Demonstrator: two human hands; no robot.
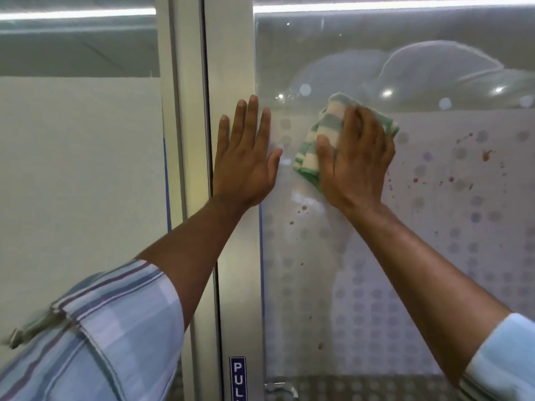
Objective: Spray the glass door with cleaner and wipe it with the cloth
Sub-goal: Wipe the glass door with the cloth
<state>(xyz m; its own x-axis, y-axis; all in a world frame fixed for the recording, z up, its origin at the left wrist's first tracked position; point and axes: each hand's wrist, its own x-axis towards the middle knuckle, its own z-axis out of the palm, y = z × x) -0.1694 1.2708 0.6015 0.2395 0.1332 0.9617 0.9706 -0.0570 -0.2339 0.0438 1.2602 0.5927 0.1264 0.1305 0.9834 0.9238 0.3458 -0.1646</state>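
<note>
The glass door (434, 227) fills the right of the view, frosted with a pattern of grey dots and speckled with brown spots. A bunched green, white and cream striped cloth (321, 131) is pressed flat against the glass under my right hand (356, 157). My left hand (246, 157) lies flat, fingers spread, on the door's metal frame (231, 68), its fingertips reaching onto the glass edge. Curved wet smears show on the clear glass above the cloth. No spray bottle is in sight.
A frosted fixed panel (81, 183) stands left of the frame. A blue "PULL" label (238, 377) sits low on the frame, with part of a metal handle (279, 389) beside it. Brown spots cluster right of my right hand and below it.
</note>
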